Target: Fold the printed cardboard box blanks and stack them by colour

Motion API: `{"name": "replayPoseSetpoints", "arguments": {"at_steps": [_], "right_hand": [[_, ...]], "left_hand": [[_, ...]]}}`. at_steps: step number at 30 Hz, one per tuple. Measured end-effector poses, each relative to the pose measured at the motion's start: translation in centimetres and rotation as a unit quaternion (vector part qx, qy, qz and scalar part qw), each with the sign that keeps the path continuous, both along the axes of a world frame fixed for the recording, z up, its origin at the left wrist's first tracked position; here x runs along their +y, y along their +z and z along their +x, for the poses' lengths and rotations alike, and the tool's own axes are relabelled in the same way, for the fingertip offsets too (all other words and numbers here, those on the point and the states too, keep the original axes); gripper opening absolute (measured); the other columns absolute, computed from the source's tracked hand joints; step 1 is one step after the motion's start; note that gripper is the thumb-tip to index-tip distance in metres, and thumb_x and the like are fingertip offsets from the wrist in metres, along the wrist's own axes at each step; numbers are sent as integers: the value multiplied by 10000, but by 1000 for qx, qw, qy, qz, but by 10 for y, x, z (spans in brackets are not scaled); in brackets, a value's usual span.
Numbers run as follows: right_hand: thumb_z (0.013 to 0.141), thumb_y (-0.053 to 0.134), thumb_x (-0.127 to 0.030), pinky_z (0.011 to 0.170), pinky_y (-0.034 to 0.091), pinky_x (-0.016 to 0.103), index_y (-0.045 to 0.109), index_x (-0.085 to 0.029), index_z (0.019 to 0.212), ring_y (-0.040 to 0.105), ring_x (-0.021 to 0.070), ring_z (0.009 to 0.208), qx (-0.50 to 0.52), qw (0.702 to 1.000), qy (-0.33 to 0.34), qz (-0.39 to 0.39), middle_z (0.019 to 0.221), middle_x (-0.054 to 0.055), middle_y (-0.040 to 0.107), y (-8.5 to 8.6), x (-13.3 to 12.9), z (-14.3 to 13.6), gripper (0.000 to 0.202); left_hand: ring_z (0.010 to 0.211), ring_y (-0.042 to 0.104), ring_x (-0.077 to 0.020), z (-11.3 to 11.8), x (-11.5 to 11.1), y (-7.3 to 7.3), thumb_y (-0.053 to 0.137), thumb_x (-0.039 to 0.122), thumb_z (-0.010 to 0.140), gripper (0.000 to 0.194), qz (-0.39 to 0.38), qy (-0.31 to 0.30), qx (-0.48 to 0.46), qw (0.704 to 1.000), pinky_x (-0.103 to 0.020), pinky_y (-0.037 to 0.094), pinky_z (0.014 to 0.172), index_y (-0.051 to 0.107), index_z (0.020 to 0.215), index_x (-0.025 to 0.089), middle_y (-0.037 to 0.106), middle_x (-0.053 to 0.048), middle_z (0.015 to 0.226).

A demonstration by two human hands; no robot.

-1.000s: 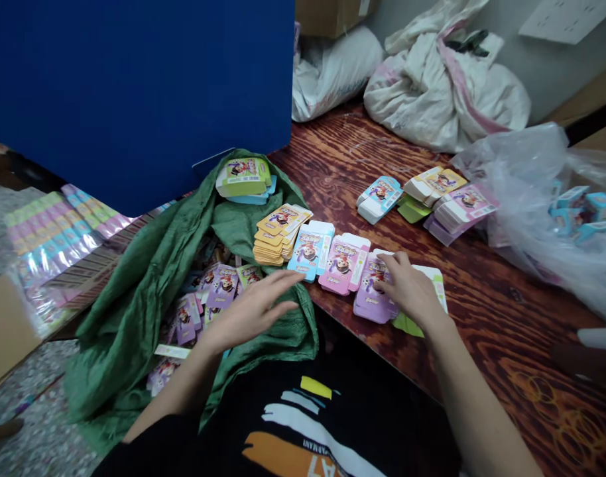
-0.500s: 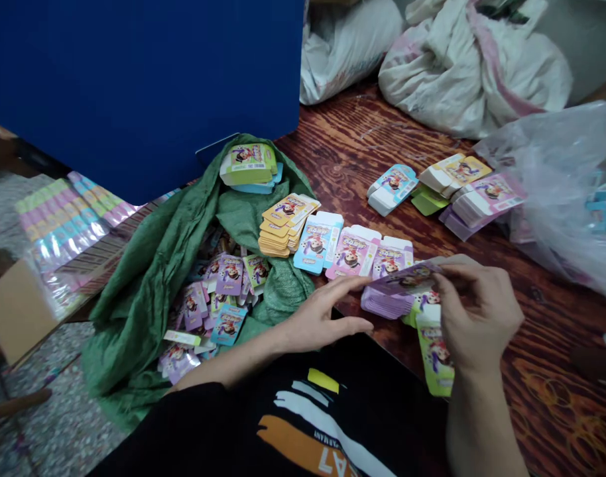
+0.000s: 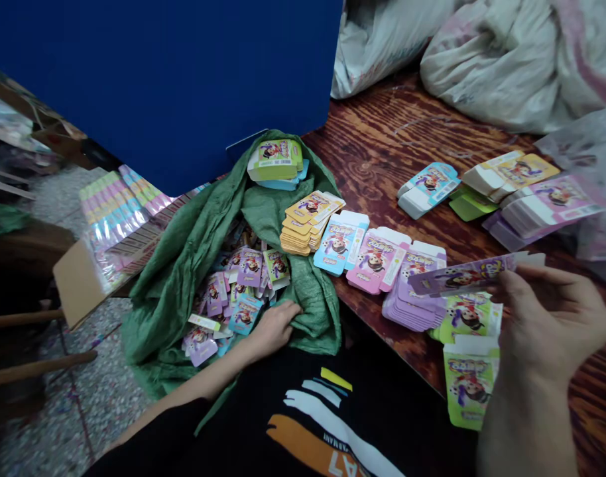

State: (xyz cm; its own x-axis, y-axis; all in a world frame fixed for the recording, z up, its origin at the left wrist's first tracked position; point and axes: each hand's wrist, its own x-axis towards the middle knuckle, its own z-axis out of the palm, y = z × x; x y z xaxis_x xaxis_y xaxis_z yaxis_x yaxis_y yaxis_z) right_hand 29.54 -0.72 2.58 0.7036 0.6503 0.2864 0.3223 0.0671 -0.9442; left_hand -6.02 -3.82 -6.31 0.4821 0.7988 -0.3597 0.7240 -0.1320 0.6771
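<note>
In my right hand [image 3: 556,318], a flat purple printed carton [image 3: 462,274] with a white end flap is pinched between thumb and fingers, tilted above the stacks. My left hand [image 3: 273,326] lies against the green sack [image 3: 313,311], its fingers curled; what they hold, if anything, is hidden. Inside the sack is a heap of small printed packs [image 3: 248,268]. Fanned stacks run along the table edge: yellow cartons [image 3: 307,211], blue cartons [image 3: 339,242], pink cartons [image 3: 375,258] and purple cartons [image 3: 415,308]. Green cartons [image 3: 469,384] lie beside my right wrist.
A blue panel [image 3: 158,86] stands at the back left. Farther back on the wooden table [image 3: 372,152] are more carton bundles [image 3: 524,173], white sacks [image 3: 486,66] and a clear plastic bag [image 3: 601,146]. An open cardboard box [image 3: 79,285] with wrapped packs is at the left.
My left hand has moved from the purple stack left to the sack, its fingers now curled. My right hand has shifted right with the purple carton. The view has turned left.
</note>
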Motion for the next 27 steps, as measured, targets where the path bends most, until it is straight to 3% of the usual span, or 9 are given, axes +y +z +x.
{"name": "replayPoseSetpoints", "arguments": {"at_steps": [3,8,10,12,14,16,20,25,27], "right_hand": [[640,903,-349,651,516,404,704,-235,784,581,196,637,-29,998,-32,47,770,23,672,9,-1,-3,271],[648,889,-296,593,498,341,746,-226,801,600,179,659,-12,1000,-7,7,800,34,702,19,-20,-6,220],[665,874,-284,566,482,315,762,-216,822,595,164,640,-9,999,34,-23,808,28,698,19,-29,-12,204],[735,834,-290,597,492,301,765,-223,850,613,163,688,-17,993,100,-62,849,24,691,17,-36,-24,150],[808,785,-287,649,503,297,754,-239,851,628,172,762,-34,982,170,-81,871,20,676,16,-40,-42,71],[867,734,-272,687,511,296,738,-247,855,637,181,823,-43,968,230,-86,892,24,666,15,-41,-61,29],[915,681,-275,619,499,275,717,-239,854,617,153,722,-21,957,272,-102,867,20,645,16,-42,-84,79],[913,698,-351,427,376,233,711,-223,846,473,93,447,94,946,284,-128,617,-39,560,14,-48,-71,145],[929,688,-368,433,358,228,722,-226,846,455,83,466,83,959,252,-103,668,-27,581,11,-51,-62,167]], "left_hand": [[932,655,-193,0,17,20,489,13,800,283,-2,-32,-53,998,-285,513,866,651,954,186,672,-43,969],[1005,686,-248,-16,40,74,644,252,905,269,-22,-134,-23,990,-329,516,887,688,1168,211,724,-78,1108],[1008,687,-247,-11,46,93,634,357,950,279,16,-66,-64,996,-346,512,908,689,1185,218,733,-80,1107],[1032,682,-233,7,52,102,617,425,970,312,17,18,-189,982,-350,509,939,684,1192,218,733,-83,1121],[1128,666,-246,35,57,99,683,528,914,474,-82,25,-343,935,-363,510,980,650,1282,231,709,-106,1239],[1273,607,-287,66,60,85,770,659,785,737,-225,-35,-450,864,-398,488,1040,605,1373,246,638,-135,1391],[1046,679,-253,107,59,57,850,727,627,847,-401,-73,-479,778,-377,523,929,680,1250,181,712,-125,1180],[758,635,-144,107,51,51,971,573,537,697,-460,-16,-445,768,-281,510,762,730,1020,130,711,-45,883],[732,626,-137,104,50,54,985,555,513,672,-455,28,-443,772,-271,499,748,740,965,121,719,-43,861]]}}
